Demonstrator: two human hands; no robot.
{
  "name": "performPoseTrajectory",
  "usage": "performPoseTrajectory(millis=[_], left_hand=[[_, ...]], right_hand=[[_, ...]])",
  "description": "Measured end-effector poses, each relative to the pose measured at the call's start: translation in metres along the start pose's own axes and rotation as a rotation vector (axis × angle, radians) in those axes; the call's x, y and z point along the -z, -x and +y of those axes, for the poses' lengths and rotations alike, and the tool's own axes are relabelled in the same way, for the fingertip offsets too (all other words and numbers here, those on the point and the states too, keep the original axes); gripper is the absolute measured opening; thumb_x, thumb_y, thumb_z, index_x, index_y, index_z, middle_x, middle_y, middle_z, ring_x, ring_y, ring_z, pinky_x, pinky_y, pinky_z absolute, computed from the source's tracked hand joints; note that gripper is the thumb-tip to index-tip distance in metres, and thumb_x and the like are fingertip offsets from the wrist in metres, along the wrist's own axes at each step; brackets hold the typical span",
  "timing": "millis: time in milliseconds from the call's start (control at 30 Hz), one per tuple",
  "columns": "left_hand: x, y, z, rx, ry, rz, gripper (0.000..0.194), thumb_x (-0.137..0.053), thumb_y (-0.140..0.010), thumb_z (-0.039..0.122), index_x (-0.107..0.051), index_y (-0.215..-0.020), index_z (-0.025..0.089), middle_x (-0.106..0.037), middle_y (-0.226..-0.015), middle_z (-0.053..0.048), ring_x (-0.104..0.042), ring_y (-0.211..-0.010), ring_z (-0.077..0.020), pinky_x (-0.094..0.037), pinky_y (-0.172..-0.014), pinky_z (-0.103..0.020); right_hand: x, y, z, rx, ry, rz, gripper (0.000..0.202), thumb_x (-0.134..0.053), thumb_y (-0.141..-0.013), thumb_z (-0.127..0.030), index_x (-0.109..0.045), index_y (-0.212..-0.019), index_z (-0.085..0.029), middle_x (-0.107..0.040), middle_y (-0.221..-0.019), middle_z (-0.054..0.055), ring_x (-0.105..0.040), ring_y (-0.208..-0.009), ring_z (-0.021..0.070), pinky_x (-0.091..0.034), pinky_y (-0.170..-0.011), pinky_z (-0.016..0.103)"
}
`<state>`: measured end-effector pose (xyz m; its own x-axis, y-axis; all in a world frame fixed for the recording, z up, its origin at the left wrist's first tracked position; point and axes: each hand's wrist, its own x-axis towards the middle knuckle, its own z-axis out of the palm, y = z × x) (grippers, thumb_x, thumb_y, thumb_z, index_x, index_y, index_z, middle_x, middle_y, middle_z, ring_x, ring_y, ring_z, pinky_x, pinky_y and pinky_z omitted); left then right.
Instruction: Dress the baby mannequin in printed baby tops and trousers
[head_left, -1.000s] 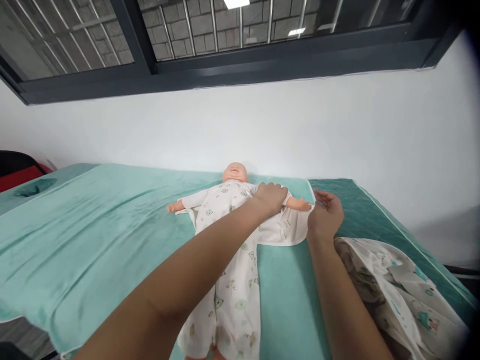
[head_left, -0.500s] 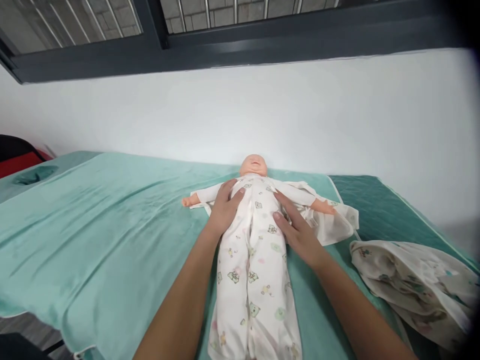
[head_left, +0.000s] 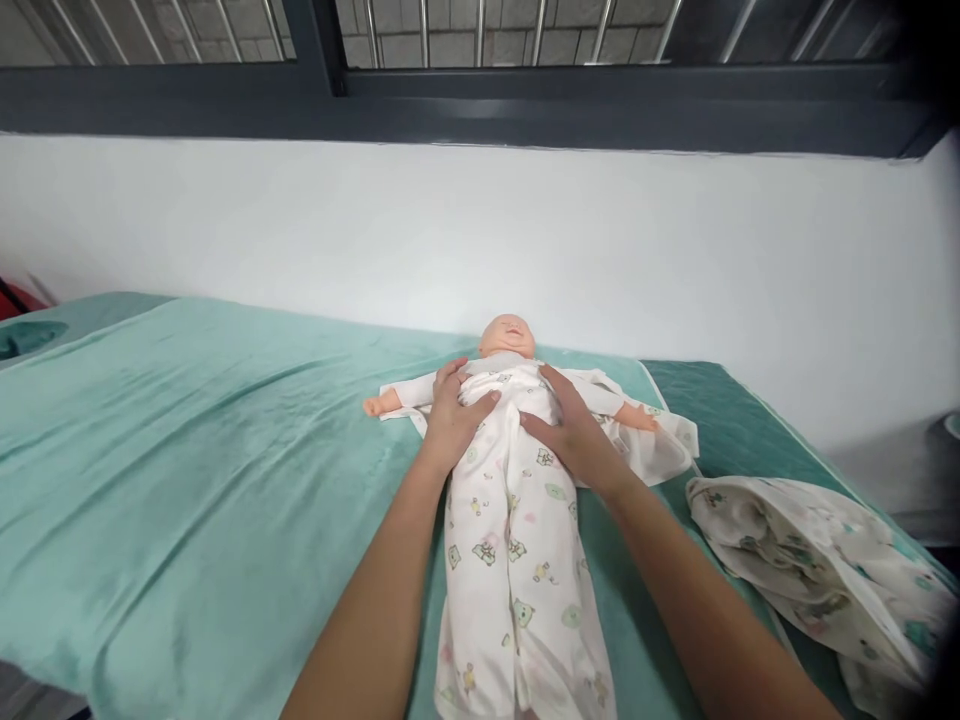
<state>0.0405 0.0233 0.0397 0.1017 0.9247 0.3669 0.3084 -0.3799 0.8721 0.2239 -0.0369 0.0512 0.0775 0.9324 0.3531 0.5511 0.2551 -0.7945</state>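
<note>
A baby doll [head_left: 508,338] lies face up with its head toward the wall and its arms spread. White printed pants [head_left: 517,560] cover its legs and reach up over its chest. My left hand [head_left: 455,412] rests on the left side of the doll's torso, thumb spread over the cloth. On the right side, my right hand [head_left: 571,430] lies against the cloth with its thumb toward the middle. Both hands have their fingers apart. Another white printed cloth [head_left: 660,450] is spread under the doll's arm on the right.
A crumpled printed cloth [head_left: 817,560] lies at the right. Light green sheet [head_left: 225,450] covers the bed, with a darker green one [head_left: 697,400] on the right. Behind are a white wall [head_left: 375,230] and a barred window.
The view has turned a little to the right and levelled. Both thumbs have moved inward over the doll's front, and the cloth at its chest is now bunched between my hands.
</note>
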Motion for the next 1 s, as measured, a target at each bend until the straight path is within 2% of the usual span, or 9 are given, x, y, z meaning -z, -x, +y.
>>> performPoseTrajectory(millis=[67,167,233,333,433,533,667,833,1000], left_hand=[[0.002,0.004,0.003,-0.079,0.020,-0.008,0.018,-0.068,-0.082,0.035,-0.060,-0.091,0.022,-0.043,-0.148,-0.005,-0.041,-0.138,-0.0206,-0.034,-0.115,-0.033],[0.004,0.007,0.006,-0.157,0.098,-0.060,0.017,-0.070,-0.081,0.034,-0.059,-0.078,0.021,-0.045,-0.146,-0.004,-0.042,-0.136,-0.0233,-0.035,-0.113,-0.035],[0.005,0.008,0.006,-0.174,0.141,-0.104,0.018,-0.072,-0.080,0.035,-0.061,-0.077,0.021,-0.046,-0.146,-0.004,-0.042,-0.136,-0.0252,-0.034,-0.113,-0.038],[0.005,0.009,0.007,-0.201,0.151,-0.128,0.019,-0.070,-0.083,0.036,-0.062,-0.075,0.021,-0.049,-0.144,-0.004,-0.040,-0.136,-0.0263,-0.031,-0.114,-0.041],[0.004,0.010,0.008,-0.220,0.116,-0.086,0.025,-0.059,-0.091,0.037,-0.060,-0.072,0.021,-0.054,-0.138,-0.005,-0.043,-0.133,-0.0248,-0.031,-0.114,-0.042],[0.004,0.011,0.007,-0.246,0.016,-0.013,0.034,-0.049,-0.096,0.037,-0.057,-0.068,0.020,-0.059,-0.132,-0.005,-0.046,-0.127,-0.0227,-0.031,-0.112,-0.040],[0.007,0.013,0.000,-0.269,-0.120,0.101,0.041,-0.045,-0.097,0.038,-0.055,-0.062,0.020,-0.062,-0.125,-0.005,-0.048,-0.122,-0.0220,-0.031,-0.110,-0.039],[0.012,0.015,-0.012,-0.185,-0.216,0.176,0.044,-0.044,-0.097,0.042,-0.067,-0.066,0.021,-0.066,-0.116,-0.005,-0.051,-0.116,-0.0232,-0.036,-0.105,-0.039],[0.014,0.021,-0.016,-0.215,-0.426,0.185,0.047,-0.038,-0.099,0.044,-0.075,-0.082,0.021,-0.069,-0.103,-0.007,-0.053,-0.106,-0.0250,-0.040,-0.096,-0.039]], right_hand=[[-0.003,-0.009,-0.001,0.062,0.053,0.006,0.075,-0.069,-0.081,-0.043,-0.039,-0.147,-0.024,-0.037,-0.156,0.009,-0.031,-0.145,0.0270,-0.024,-0.121,0.049],[-0.004,-0.015,0.001,0.144,0.079,0.001,0.057,-0.070,-0.081,-0.041,-0.052,-0.133,-0.027,-0.042,-0.152,0.007,-0.032,-0.144,0.0265,-0.024,-0.121,0.048],[-0.004,-0.014,0.003,0.161,0.068,0.016,0.045,-0.071,-0.080,-0.040,-0.057,-0.122,-0.028,-0.044,-0.150,0.006,-0.034,-0.143,0.0263,-0.025,-0.120,0.048],[-0.002,-0.008,0.005,0.157,0.038,0.055,0.038,-0.073,-0.078,-0.040,-0.057,-0.110,-0.027,-0.037,-0.153,0.007,-0.032,-0.143,0.0271,-0.026,-0.118,0.049],[-0.001,-0.002,0.005,0.173,0.043,0.102,0.032,-0.076,-0.076,-0.042,-0.057,-0.096,-0.025,-0.031,-0.154,0.006,-0.028,-0.143,0.0293,-0.026,-0.117,0.050],[0.002,0.003,0.007,0.221,0.092,0.165,0.028,-0.076,-0.077,-0.044,-0.057,-0.081,-0.024,-0.039,-0.144,0.007,-0.034,-0.136,0.0299,-0.029,-0.114,0.049],[0.011,0.013,0.019,0.203,0.112,0.190,0.029,-0.067,-0.085,-0.046,-0.057,-0.071,-0.022,-0.047,-0.122,0.008,-0.044,-0.118,0.0268,-0.033,-0.106,0.046],[0.028,0.035,0.031,0.116,-0.066,0.208,0.038,-0.057,-0.091,-0.047,-0.051,-0.064,-0.021,-0.050,-0.099,0.005,-0.048,-0.101,0.0225,-0.035,-0.096,0.039],[0.033,0.051,0.029,0.066,-0.289,0.151,0.043,-0.054,-0.093,-0.046,-0.042,-0.060,-0.021,-0.050,-0.084,0.002,-0.047,-0.084,0.0187,-0.036,-0.083,0.034]])
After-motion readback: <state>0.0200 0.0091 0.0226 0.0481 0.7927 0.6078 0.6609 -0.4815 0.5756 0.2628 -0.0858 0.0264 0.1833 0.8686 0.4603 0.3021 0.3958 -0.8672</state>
